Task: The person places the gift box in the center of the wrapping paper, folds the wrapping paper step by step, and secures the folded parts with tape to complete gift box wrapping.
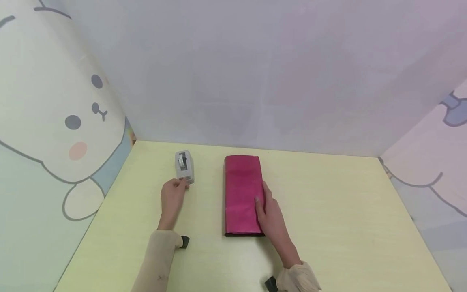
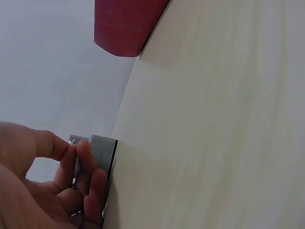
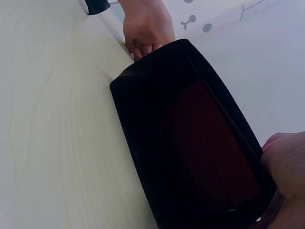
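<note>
Beige sleeves nearest, with black wrist devices at the cuffs. Beyond, right hand grasping a magenta case by its right side, presumably for steadiness; case midway between the left and right edges of the table, lengthwise toward the far edge. Left hand pinching at the near end of a grey tape dispenser, probably for access to tape, hidden by fingertips; dispenser toward the far left corner. Past the far edge, pale wall.

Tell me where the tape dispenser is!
In the head view, the tape dispenser sits on the table, left of the pink box, with the left hand at its near end.
</note>
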Tool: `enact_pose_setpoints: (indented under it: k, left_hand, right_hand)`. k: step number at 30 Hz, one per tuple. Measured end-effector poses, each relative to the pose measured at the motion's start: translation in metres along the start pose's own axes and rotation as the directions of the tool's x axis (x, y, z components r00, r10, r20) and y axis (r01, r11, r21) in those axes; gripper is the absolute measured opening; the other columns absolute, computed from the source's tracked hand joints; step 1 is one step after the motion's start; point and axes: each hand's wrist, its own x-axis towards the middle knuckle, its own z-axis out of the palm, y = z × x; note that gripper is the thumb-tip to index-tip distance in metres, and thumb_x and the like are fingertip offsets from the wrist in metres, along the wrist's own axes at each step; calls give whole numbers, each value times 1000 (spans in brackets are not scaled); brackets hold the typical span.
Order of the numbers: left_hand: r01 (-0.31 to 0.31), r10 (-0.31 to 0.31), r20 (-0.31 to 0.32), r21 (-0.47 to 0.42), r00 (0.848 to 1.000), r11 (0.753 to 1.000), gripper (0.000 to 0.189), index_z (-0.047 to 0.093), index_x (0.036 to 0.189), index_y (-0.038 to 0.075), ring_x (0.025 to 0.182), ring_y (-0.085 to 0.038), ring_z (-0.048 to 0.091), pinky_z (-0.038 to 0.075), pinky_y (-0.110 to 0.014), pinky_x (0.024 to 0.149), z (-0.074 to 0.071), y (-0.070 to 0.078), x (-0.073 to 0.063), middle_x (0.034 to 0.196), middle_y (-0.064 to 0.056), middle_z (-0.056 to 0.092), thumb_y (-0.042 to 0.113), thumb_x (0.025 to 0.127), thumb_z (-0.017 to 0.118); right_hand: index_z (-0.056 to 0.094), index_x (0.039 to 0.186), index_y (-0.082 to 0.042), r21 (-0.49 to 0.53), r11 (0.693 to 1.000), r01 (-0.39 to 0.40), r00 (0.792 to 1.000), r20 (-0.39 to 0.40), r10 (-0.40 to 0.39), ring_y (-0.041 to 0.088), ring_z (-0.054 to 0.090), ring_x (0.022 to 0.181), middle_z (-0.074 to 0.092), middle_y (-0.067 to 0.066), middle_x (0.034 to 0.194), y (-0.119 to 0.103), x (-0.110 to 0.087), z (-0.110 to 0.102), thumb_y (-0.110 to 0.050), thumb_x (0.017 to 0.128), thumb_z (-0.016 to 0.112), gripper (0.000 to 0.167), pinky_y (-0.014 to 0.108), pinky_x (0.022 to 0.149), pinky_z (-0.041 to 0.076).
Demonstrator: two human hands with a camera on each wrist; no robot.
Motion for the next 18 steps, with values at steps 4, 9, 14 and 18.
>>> enact_pose_setpoints:
  k: [4,9,14,18]
  left_hand:
    - [12,-11,45,-10,999,1000,33,74,100,0,66,-14,40,33,-26,54,-3,-1,0,73,2,49,27,103,55]
    - [-3,3,77,0,997,1000,34,72,103,-1,68,-14,41,35,-26,56,-6,-2,1,79,0,49,26,105,53]
    - [-7,7,80,3,997,1000,30,70,102,-2,70,-15,43,36,-26,57,-4,-2,0,81,-2,50,22,102,52]
    - [-18,15,105,25,994,1000,26,68,104,-3,75,-17,47,40,-26,60,-5,-3,-1,90,-7,57,19,100,54]
  right_hand:
    - [23,165,-7,7,1000,-14,1000,8,13,13,55,75,60,4,79,-2,0,0,-22,110,51,64,40,91,51]
    - [22,166,-7,9,999,-31,999,17,31,14,55,74,60,5,80,-3,0,0,-23,110,51,65,38,89,50]
    - [21,166,-8,6,999,-36,999,21,36,14,55,75,60,5,81,-3,0,-1,-23,110,51,65,38,90,50]
    - [22,166,-8,18,999,-35,999,19,35,14,55,75,61,5,82,-3,-1,-1,-24,110,51,65,39,90,50]
